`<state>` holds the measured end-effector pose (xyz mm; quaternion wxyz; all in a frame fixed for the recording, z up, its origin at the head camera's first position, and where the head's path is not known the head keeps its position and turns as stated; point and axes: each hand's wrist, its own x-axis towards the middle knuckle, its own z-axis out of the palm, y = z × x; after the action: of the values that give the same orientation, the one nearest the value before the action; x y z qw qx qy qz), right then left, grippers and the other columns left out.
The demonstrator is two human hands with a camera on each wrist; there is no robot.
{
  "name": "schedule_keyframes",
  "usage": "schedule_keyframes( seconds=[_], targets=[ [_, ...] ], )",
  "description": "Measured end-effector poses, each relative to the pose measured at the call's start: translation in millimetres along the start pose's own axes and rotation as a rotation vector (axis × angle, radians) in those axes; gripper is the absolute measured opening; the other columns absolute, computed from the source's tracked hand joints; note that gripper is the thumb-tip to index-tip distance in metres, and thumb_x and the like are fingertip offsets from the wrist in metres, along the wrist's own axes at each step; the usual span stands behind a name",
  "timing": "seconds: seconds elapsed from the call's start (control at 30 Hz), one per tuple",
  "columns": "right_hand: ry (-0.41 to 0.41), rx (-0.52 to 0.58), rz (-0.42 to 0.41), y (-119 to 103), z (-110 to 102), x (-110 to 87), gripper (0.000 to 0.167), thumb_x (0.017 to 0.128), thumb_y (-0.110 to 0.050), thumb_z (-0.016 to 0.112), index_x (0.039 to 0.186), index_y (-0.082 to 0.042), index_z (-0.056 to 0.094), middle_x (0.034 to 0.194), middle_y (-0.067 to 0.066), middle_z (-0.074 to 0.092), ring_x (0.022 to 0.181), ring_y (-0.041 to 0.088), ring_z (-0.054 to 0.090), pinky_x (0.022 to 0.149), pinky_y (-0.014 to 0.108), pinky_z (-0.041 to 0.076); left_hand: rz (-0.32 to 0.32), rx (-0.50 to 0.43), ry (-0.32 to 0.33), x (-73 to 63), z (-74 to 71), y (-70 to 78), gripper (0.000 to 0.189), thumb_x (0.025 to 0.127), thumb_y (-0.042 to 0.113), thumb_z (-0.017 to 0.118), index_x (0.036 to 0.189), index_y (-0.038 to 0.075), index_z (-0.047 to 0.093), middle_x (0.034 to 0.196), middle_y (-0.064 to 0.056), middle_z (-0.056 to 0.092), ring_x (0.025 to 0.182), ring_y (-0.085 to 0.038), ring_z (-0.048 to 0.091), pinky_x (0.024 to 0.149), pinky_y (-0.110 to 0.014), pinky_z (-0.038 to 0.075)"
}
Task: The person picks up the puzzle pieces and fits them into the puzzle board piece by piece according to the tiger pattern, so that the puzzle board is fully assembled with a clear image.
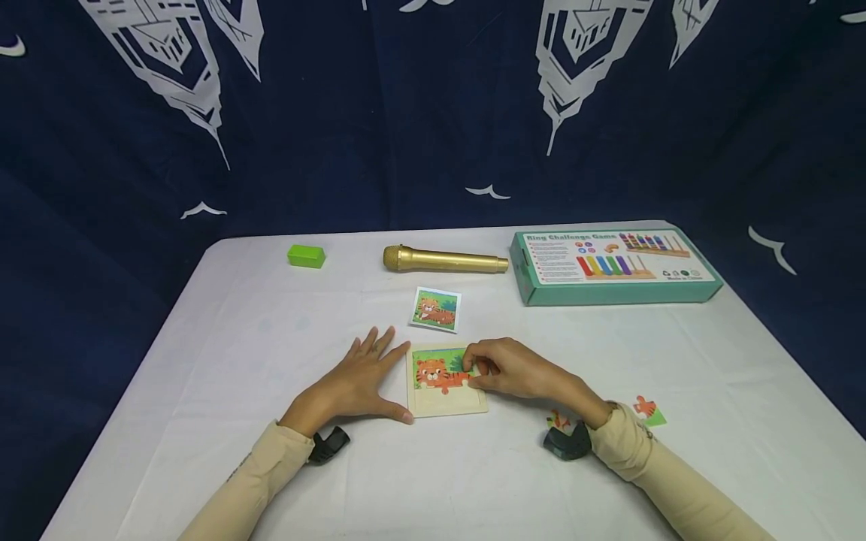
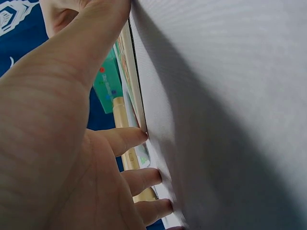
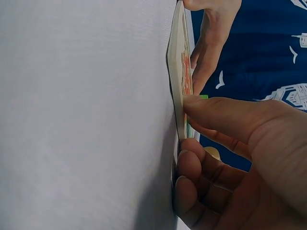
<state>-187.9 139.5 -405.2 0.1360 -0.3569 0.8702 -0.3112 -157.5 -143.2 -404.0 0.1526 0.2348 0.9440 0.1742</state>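
Beige sleeves (image 1: 257,477), black wrist cameras (image 1: 567,442)

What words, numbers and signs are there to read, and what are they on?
"Ring Challenge Game": on top of the green box.
"Made in China", as best I can make out: lower right on that box's top.
Too small to read: the box's rows of print and little round signs.
Too blurred: the dark marks on the right sleeve.
No readable numbers, and no words I can see on the tiger puzzle board.

From above and behind the fingers (image 1: 396,354), my head view faces forward and down; both wrist views, low and close, share the puzzle board (image 3: 176,67).
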Motion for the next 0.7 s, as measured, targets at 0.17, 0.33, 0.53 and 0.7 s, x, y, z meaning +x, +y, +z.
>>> schedule_keyframes(
  seconds=[0.17,0.33,0.53,0.7],
  targets=[
    [0.002,0.004,-0.006,0,1,0.8,0.013,0.085,-0.014,0.073,0.095,-0.016,0.065,0.071,-0.008,0.052,0.063,0.005,0.046,0.056,0.020,0.039,0.002,-0.004,0.007,0.3,0.5,-0.7,0.116,0.062,0.067,0.077,0.152,0.011,0.029,0.159,-0.019,0.009,0.146,-0.039,-0.002,0.116,-0.057,0.004],
    [-0.003,-0.004,-0.012,0,1,1.2,0.012,0.085,-0.015,0.073,0.095,-0.015,0.065,0.071,-0.008,0.051,0.063,0.005,0.046,0.056,0.020,0.039,-0.003,-0.001,0.006,-0.3,0.1,-1.0,0.116,0.062,0.067,0.077,0.152,0.012,0.028,0.159,-0.018,0.008,0.146,-0.039,-0.003,0.116,-0.057,0.004],
    [-0.038,0.014,-0.034,0,-9,-5.3,0.017,0.088,-0.021,0.071,0.103,-0.015,0.067,0.079,-0.007,0.055,0.067,0.006,0.049,0.059,0.020,0.042,-0.006,-0.003,0.003,-0.5,-0.2,-0.7,0.116,0.062,0.068,0.077,0.152,0.013,0.027,0.160,-0.017,0.007,0.146,-0.037,-0.004,0.117,-0.055,0.002],
    [-0.026,0.046,-0.024,1,-23,-22.2,0.027,0.090,-0.022,0.069,0.114,-0.012,0.065,0.099,-0.003,0.064,0.084,0.011,0.058,0.075,0.026,0.052,-0.003,-0.008,-0.001,-0.9,-0.2,-0.2,0.116,0.063,0.068,0.076,0.152,0.013,0.027,0.160,-0.016,0.006,0.146,-0.037,-0.005,0.117,-0.055,0.002]
  ],
)
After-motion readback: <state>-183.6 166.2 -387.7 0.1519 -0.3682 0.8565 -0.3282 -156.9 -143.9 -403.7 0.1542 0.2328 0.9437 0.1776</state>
